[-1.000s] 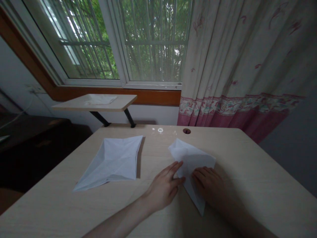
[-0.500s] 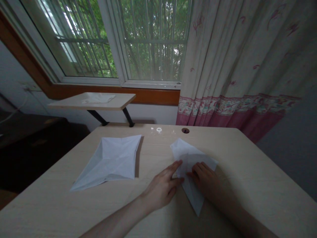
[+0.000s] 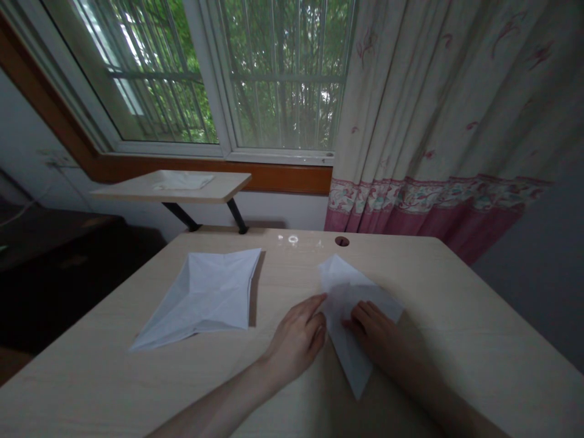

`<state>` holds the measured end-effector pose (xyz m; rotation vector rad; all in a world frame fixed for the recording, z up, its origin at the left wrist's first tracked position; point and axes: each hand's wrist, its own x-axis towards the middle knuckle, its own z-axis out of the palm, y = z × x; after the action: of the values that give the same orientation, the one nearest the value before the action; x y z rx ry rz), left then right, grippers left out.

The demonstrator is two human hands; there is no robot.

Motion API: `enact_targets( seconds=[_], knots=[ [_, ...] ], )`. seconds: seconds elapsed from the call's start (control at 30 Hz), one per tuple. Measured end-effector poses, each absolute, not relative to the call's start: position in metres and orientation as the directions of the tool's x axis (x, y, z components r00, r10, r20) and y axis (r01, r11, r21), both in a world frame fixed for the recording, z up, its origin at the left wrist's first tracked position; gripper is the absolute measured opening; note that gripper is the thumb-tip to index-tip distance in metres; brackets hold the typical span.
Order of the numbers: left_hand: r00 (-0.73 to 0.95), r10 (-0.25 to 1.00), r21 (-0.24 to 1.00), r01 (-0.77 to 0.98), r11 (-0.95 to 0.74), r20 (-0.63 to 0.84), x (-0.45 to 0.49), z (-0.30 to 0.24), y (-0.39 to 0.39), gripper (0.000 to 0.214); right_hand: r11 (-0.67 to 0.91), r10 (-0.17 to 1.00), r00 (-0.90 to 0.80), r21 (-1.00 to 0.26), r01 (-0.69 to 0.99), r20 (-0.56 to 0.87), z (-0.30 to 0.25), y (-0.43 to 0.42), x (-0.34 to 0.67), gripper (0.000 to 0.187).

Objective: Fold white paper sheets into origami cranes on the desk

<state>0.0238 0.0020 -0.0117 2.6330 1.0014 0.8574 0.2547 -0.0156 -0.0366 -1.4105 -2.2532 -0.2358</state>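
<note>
A folded white paper [image 3: 349, 286], pointed at both ends, lies on the light wooden table [image 3: 456, 340] right of centre. My left hand [image 3: 298, 340] rests at its left edge, fingers stretched flat, the fingertips touching the paper's side. My right hand [image 3: 378, 334] lies flat on top of the paper's lower half, fingers extended and pressing it down. Neither hand grips anything. A second, larger creased white sheet [image 3: 207, 298] lies on the table to the left, apart from both hands.
A small raised shelf [image 3: 228, 185] on black legs stands at the table's far left. A cable hole [image 3: 342, 241] is near the far edge. Behind are a barred window [image 3: 219, 73] and a patterned curtain [image 3: 456, 109]. Dark furniture [image 3: 55, 261] is at left.
The folded paper has shifted slightly toward me and turned a little. My left hand slid left off the paper to its edge; my right hand stays pressed on it.
</note>
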Motion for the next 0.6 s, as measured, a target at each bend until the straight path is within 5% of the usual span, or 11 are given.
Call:
enact_targets(
  seconds=[0.2, 0.6],
  knots=[
    [0.505, 0.759, 0.406, 0.644, -0.648, 0.411, 0.024, -0.0093, 0.0031, 0.003, 0.449, 0.828, -0.347, -0.151, 0.88, 0.441, -0.0356, -0.0187, 0.252, 0.018],
    [0.43, 0.827, 0.463, 0.687, -0.56, 0.363, 0.0259, -0.0113, 0.0059, 0.014, 0.467, 0.834, -0.351, -0.206, 0.86, 0.426, -0.0364, -0.0218, 0.2483, 0.02]
  ],
)
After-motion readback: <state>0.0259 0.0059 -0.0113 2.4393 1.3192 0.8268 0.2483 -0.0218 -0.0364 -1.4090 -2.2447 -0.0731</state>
